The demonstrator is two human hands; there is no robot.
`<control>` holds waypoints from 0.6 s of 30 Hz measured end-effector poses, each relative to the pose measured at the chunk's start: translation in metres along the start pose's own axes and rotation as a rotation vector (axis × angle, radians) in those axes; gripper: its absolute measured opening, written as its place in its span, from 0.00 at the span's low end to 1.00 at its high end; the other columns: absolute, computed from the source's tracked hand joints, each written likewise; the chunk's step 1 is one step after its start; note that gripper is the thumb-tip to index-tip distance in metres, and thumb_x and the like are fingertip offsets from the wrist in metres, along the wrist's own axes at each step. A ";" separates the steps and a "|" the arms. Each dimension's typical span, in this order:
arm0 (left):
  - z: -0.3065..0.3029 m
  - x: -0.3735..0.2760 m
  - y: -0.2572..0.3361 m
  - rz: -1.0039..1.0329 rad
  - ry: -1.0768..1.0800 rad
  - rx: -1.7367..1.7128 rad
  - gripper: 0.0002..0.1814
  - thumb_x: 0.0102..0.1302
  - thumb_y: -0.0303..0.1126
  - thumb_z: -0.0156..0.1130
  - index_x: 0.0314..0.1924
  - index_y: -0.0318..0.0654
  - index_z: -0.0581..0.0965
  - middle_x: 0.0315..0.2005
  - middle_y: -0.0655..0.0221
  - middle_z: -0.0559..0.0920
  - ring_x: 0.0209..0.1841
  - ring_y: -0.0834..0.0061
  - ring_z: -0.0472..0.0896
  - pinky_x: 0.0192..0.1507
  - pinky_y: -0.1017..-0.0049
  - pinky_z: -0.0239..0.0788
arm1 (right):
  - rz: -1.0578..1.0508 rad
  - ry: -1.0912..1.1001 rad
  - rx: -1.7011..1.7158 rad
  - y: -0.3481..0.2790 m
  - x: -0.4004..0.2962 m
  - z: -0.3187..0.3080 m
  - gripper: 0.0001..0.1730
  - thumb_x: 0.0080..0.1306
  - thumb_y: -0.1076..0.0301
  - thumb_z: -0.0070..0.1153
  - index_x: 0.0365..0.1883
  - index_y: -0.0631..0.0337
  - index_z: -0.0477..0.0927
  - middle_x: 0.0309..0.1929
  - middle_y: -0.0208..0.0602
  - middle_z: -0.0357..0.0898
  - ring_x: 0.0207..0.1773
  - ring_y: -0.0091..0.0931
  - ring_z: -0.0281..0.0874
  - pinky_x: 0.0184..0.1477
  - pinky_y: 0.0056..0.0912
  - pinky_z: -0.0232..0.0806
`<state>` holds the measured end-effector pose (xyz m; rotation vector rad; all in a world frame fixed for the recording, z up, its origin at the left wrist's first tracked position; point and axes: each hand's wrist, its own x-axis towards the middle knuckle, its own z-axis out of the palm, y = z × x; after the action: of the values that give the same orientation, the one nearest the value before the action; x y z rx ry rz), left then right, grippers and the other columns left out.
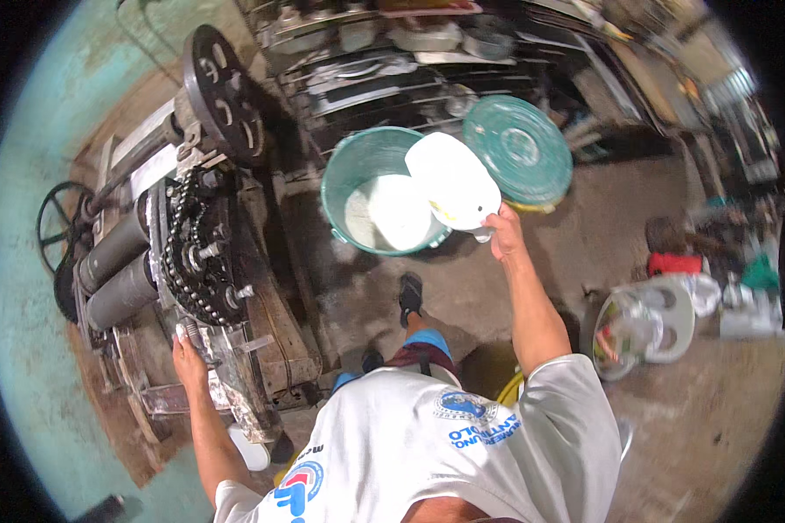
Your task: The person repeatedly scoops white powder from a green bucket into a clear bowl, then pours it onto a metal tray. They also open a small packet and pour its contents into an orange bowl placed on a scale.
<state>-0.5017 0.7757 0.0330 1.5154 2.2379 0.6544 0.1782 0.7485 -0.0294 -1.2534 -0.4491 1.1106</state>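
My right hand point(507, 230) grips the lower edge of a white plastic container point(454, 180), held tilted over a green plastic tub point(332, 196). White powder point(360, 216) lies inside the tub, partly hidden by glare and the container. On the left, my left hand point(190, 361) is at the near end of a roller machine point(114, 301), beside its metal frame. Something small and white shows at its fingertips; whether the fingers hold it cannot be made out. Beside the tub is a round green lid point(520, 150), resting on something yellow.
The machine has an exposed roller chain point(182, 248), a large flywheel point(226, 98) and a handwheel point(65, 222). Shelves with trays point(353, 98) stand behind the tub. At right, a pale plastic bin point(674, 327) holds assorted items, with a red object point(675, 263) nearby.
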 end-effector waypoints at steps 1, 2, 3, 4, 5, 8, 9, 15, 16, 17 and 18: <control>-0.002 0.001 0.003 0.041 -0.039 0.001 0.28 0.73 0.46 0.41 0.59 0.29 0.71 0.55 0.47 0.76 0.58 0.50 0.73 0.59 0.63 0.62 | -0.018 0.016 0.018 -0.007 -0.025 -0.004 0.22 0.48 0.80 0.51 0.45 0.68 0.77 0.41 0.33 0.80 0.42 0.24 0.76 0.47 0.26 0.66; -0.003 0.002 0.008 0.085 -0.079 0.003 0.28 0.73 0.46 0.41 0.60 0.30 0.70 0.55 0.47 0.76 0.58 0.50 0.73 0.59 0.63 0.62 | -0.023 0.068 0.067 -0.015 -0.051 -0.008 0.21 0.48 0.79 0.51 0.43 0.67 0.77 0.39 0.32 0.79 0.41 0.23 0.74 0.47 0.25 0.64; -0.003 0.002 0.013 0.129 -0.124 0.005 0.28 0.73 0.46 0.40 0.60 0.31 0.70 0.55 0.47 0.75 0.59 0.50 0.73 0.59 0.63 0.62 | -0.049 0.109 0.099 -0.017 -0.078 -0.019 0.20 0.48 0.79 0.52 0.43 0.66 0.77 0.38 0.31 0.79 0.40 0.22 0.73 0.45 0.24 0.63; -0.004 -0.001 0.016 0.177 -0.092 0.066 0.28 0.72 0.47 0.40 0.61 0.34 0.69 0.55 0.48 0.76 0.58 0.51 0.73 0.59 0.63 0.62 | -0.073 0.142 0.133 -0.018 -0.103 -0.029 0.20 0.47 0.78 0.52 0.42 0.65 0.77 0.37 0.30 0.78 0.39 0.22 0.72 0.44 0.24 0.62; -0.002 0.004 0.005 0.224 -0.112 0.040 0.28 0.72 0.48 0.41 0.62 0.35 0.69 0.55 0.50 0.76 0.58 0.52 0.73 0.59 0.63 0.62 | -0.099 0.178 0.168 -0.018 -0.132 -0.040 0.19 0.47 0.78 0.52 0.41 0.65 0.77 0.36 0.29 0.78 0.38 0.21 0.71 0.42 0.23 0.61; -0.003 -0.002 0.014 0.227 -0.103 0.082 0.29 0.72 0.49 0.41 0.62 0.36 0.70 0.54 0.49 0.77 0.58 0.51 0.74 0.59 0.63 0.62 | -0.152 0.341 0.208 -0.033 -0.229 -0.056 0.17 0.48 0.76 0.54 0.39 0.61 0.78 0.34 0.27 0.77 0.34 0.19 0.68 0.37 0.22 0.58; -0.003 0.002 0.011 0.247 -0.104 0.109 0.30 0.71 0.51 0.42 0.62 0.34 0.70 0.53 0.49 0.77 0.57 0.50 0.74 0.59 0.63 0.62 | -0.171 0.390 0.228 -0.037 -0.257 -0.067 0.16 0.48 0.76 0.54 0.38 0.60 0.78 0.34 0.27 0.77 0.34 0.19 0.68 0.36 0.21 0.58; -0.001 0.019 -0.005 0.269 -0.216 -0.010 0.34 0.71 0.55 0.42 0.60 0.29 0.70 0.56 0.47 0.75 0.59 0.48 0.72 0.59 0.62 0.60 | -0.296 0.781 0.169 -0.061 -0.443 -0.133 0.11 0.47 0.73 0.57 0.31 0.57 0.78 0.31 0.27 0.76 0.31 0.19 0.68 0.30 0.21 0.56; -0.001 0.021 -0.005 0.286 -0.210 0.006 0.34 0.70 0.54 0.42 0.60 0.29 0.71 0.55 0.47 0.75 0.59 0.48 0.72 0.59 0.62 0.60 | -0.310 0.835 0.131 -0.065 -0.474 -0.145 0.10 0.47 0.72 0.58 0.31 0.56 0.78 0.30 0.26 0.75 0.30 0.18 0.68 0.29 0.21 0.56; 0.001 0.023 -0.005 0.300 -0.203 0.021 0.34 0.70 0.54 0.43 0.60 0.29 0.71 0.55 0.46 0.76 0.58 0.48 0.72 0.59 0.62 0.60 | -0.322 0.886 0.091 -0.069 -0.506 -0.159 0.10 0.46 0.71 0.59 0.30 0.56 0.79 0.28 0.25 0.74 0.29 0.18 0.67 0.27 0.21 0.55; 0.001 0.023 -0.004 0.294 -0.201 0.033 0.34 0.70 0.54 0.43 0.59 0.29 0.71 0.55 0.46 0.76 0.58 0.48 0.73 0.59 0.62 0.61 | -0.307 0.982 0.022 -0.077 -0.537 -0.164 0.11 0.46 0.71 0.59 0.30 0.55 0.79 0.28 0.25 0.73 0.29 0.18 0.67 0.26 0.21 0.54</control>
<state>-0.5123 0.7965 0.0295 1.8589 1.9062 0.5205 0.1010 0.2132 0.1403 -1.4804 0.1237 0.1616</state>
